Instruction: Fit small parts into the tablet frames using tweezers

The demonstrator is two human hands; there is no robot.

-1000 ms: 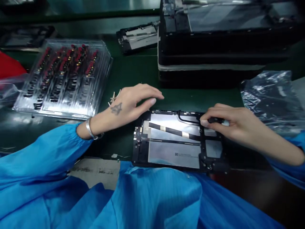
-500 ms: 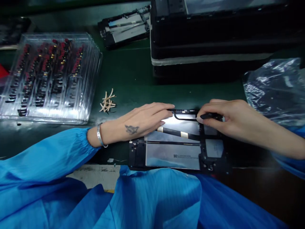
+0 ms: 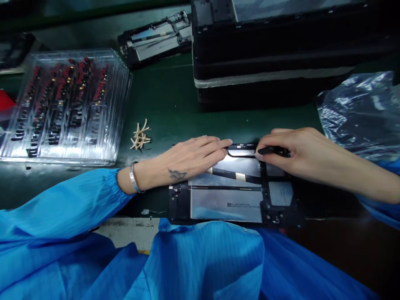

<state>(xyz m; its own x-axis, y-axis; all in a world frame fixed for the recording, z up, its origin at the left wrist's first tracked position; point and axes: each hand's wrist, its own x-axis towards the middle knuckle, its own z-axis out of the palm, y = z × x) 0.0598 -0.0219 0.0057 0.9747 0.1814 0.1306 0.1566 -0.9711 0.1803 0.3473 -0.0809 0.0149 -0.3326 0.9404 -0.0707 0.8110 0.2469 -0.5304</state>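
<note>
An opened flat device (image 3: 226,204), with silvery panels in a black frame, lies at the table's front edge. Across its upper left part rests my left hand (image 3: 198,160), palm down, its fingers stretched toward a thin black cable (image 3: 240,156) near the device's far edge. At the upper right of the device, my right hand (image 3: 289,150) pinches a small dark tool (image 3: 273,151) between thumb and fingers. The fingertips of that hand touch the frame beside the cable. What lies under my left palm is hidden.
Stacked clear trays (image 3: 106,141) with small red and black parts stand left. Tan strips (image 3: 140,135) lie beside them. Farther back are another opened device (image 3: 159,41) and large black trays (image 3: 265,54). A clear plastic bag (image 3: 353,112) lies right.
My left hand has shifted slightly to the right, its fingertips nearer the cable. My right hand has moved very slightly left, still holding the dark tool. The camera view has tilted a little.
</note>
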